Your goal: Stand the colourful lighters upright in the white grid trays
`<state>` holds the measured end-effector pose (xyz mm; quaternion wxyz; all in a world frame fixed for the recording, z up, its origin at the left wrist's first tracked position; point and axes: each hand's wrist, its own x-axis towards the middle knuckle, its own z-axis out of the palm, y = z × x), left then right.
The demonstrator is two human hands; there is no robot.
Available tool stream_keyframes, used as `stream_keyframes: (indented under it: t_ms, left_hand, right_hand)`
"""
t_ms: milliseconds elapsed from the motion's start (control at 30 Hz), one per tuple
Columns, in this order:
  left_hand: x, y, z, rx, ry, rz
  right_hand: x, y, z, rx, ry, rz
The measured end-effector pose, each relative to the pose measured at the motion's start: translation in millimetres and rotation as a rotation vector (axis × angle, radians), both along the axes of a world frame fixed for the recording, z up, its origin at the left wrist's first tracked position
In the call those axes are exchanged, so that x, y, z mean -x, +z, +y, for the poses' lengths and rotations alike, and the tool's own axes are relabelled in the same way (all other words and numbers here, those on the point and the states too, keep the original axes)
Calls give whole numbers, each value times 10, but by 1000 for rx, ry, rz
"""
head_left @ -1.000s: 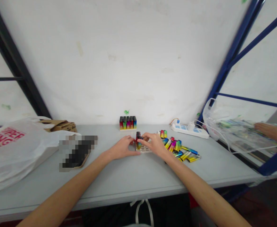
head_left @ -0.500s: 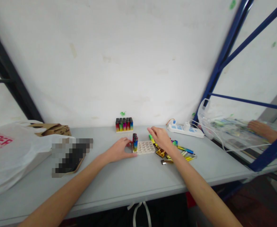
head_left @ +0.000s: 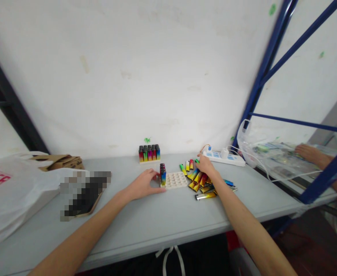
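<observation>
A white tray with rows of round holes [head_left: 176, 179] lies on the table, with a row of upright lighters [head_left: 163, 174] in its left end. My left hand [head_left: 145, 183] grips that end, thumb at the near corner and fingers behind the lighters. To the right of the tray is a loose pile of shiny, multicoloured lighters [head_left: 197, 179]. My right hand [head_left: 206, 165] is at the far side of this pile, its fingers closed on a green-ended lighter [head_left: 197, 161], mostly hidden by the hand.
A filled tray of lighters [head_left: 149, 153] stands near the wall. A power strip [head_left: 224, 157] with cables lies behind the pile. On the left are a blurred phone-like object [head_left: 84, 195], a white plastic bag [head_left: 18, 191] and cardboard [head_left: 61, 162]. Another person's hand [head_left: 308, 150] is beyond the blue frame.
My right hand has moved right and away, from above the pile's left part to its far side, uncovering more lighters. The left hand stays at the tray.
</observation>
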<state>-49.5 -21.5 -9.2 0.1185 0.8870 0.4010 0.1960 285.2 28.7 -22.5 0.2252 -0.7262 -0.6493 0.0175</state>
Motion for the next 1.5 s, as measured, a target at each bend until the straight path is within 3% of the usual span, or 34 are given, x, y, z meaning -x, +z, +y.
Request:
stream_keyframes:
  t_ms: [200, 300, 400, 500, 700, 867, 1033, 1300, 1500]
  left_hand:
    - [2, 14, -9, 9, -4, 1]
    - [0, 17, -13, 11, -6, -3]
    - [-4, 15, -17, 5, -4, -13]
    - [-5, 9, -19, -6, -13, -31]
    - [-8, -3, -22, -9, -26, -55]
    - [-2, -15, -15, -14, -24, -69]
    - [1, -17, -9, -14, -36, -67]
    - [1, -18, 0, -19, -40, -71]
    - [5, -23, -6, -12, -34, -58]
  right_hand:
    - [64, 120, -1, -104, 67, 96]
    - [248, 179, -61, -145, 242, 548]
    - [496, 257, -226, -51, 501, 1038]
    - [738, 331, -438, 101, 667, 1189]
    - [1023, 235, -590, -19, 565, 1024]
    - [1047, 157, -569, -222, 481, 729]
    - [1044, 170, -586, -285, 409, 652]
    - [1039, 160, -583, -284, 446, 650]
    - [1025, 271, -701, -298, 578, 571]
